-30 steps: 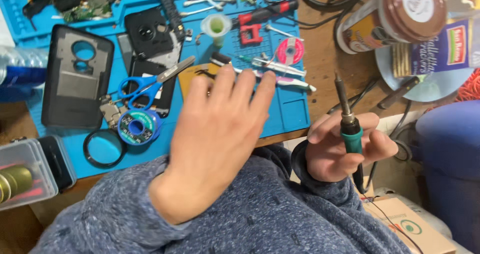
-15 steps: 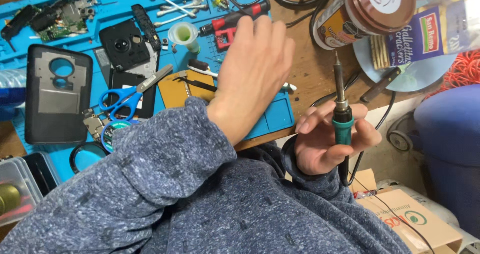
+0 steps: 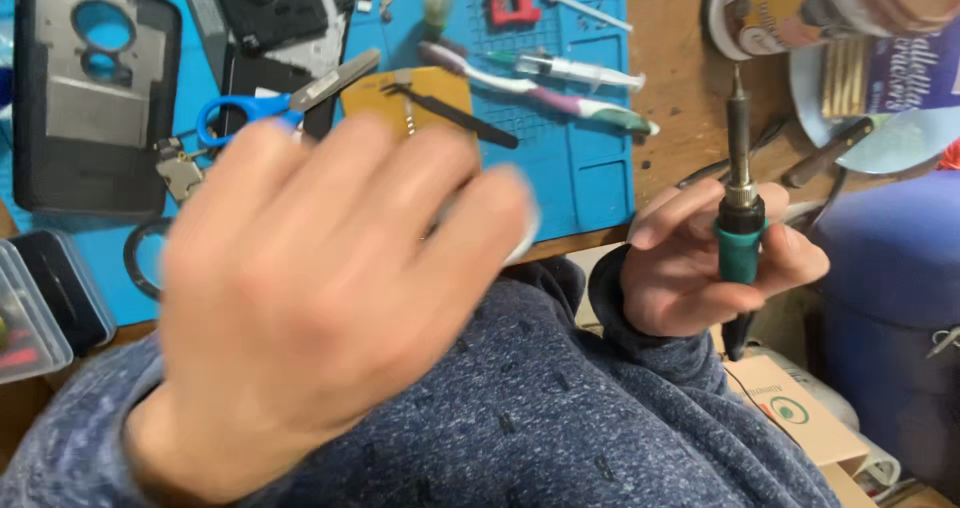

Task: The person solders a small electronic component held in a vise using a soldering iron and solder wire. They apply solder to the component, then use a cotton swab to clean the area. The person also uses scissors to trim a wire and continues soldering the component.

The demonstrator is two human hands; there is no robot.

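My left hand (image 3: pixel 320 298) is raised close to the camera and badly blurred. Its fingers are bent together above the front edge of the blue work mat (image 3: pixel 580 178). A pale smear shows at its fingertips, and I cannot tell whether it holds anything. My right hand (image 3: pixel 680 278) is off the table's front edge, over my lap. It grips a soldering iron (image 3: pixel 740 238) by its teal handle, with the metal tip pointing up. Blue-handled scissors (image 3: pixel 250 108) and a yellow pad (image 3: pixel 400 93) with black tweezers (image 3: pixel 460 118) lie on the mat just beyond my left hand.
A dark phone back cover (image 3: pixel 95 98) lies at the mat's left. A syringe (image 3: pixel 570 68) and a purple-green brush (image 3: pixel 560 98) lie on the right part. A round jar (image 3: pixel 800 8) stands on the wooden table. A cardboard box (image 3: pixel 790 413) and blue cushion (image 3: pixel 890 288) are below right.
My left hand has pulled back from the far part of the mat toward the camera and now fills the foreground. The view has shifted closer. My right hand keeps the iron upright.
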